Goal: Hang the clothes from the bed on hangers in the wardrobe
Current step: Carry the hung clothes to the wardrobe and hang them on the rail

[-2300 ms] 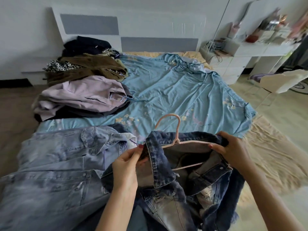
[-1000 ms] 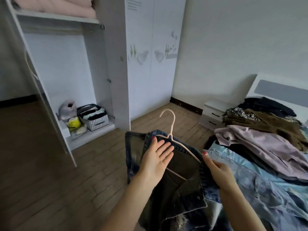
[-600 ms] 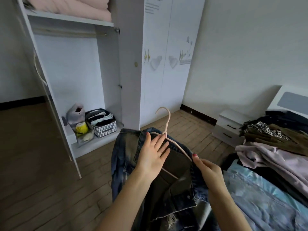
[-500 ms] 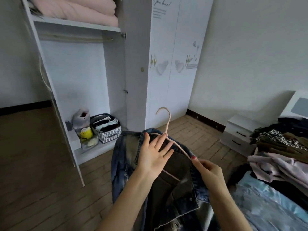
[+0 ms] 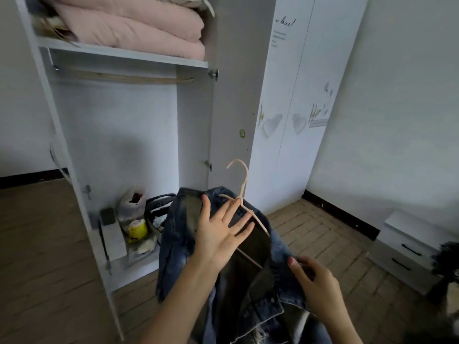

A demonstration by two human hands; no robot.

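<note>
Illegible script on wardrobe door (image 5: 285,70)

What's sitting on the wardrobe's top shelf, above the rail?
Folded pink quilts are stacked on the white top shelf, with a pale bundle on top. The shelf's left end holds something beige, partly covered by the quilts and unidentifiable.

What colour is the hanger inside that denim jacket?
Pale pink: the hanger shows best in the head view, its hook rising above the jacket's collar.
</note>
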